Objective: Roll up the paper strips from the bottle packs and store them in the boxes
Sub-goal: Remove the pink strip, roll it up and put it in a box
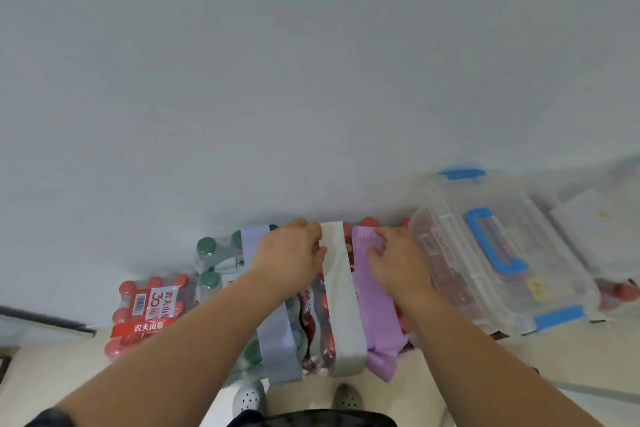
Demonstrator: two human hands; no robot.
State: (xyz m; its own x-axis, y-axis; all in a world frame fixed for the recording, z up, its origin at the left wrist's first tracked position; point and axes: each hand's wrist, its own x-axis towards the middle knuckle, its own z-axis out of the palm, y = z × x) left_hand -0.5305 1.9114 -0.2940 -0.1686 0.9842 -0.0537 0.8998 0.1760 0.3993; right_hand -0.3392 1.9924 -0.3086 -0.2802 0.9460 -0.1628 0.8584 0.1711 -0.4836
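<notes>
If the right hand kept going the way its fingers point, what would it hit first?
The right hand points leftward across the purple strip it rests on, so it would probably meet the pale strip first, then the left hand at that strip's edge.

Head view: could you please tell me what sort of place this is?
Probably an indoor storage corner: shrink-wrapped bottle packs stand on a pale floor against a plain white wall, with a clear blue-latched storage box at the right.

back: wall blocks | right: clear box (lid seemingly shut) | front: bare floor open
</notes>
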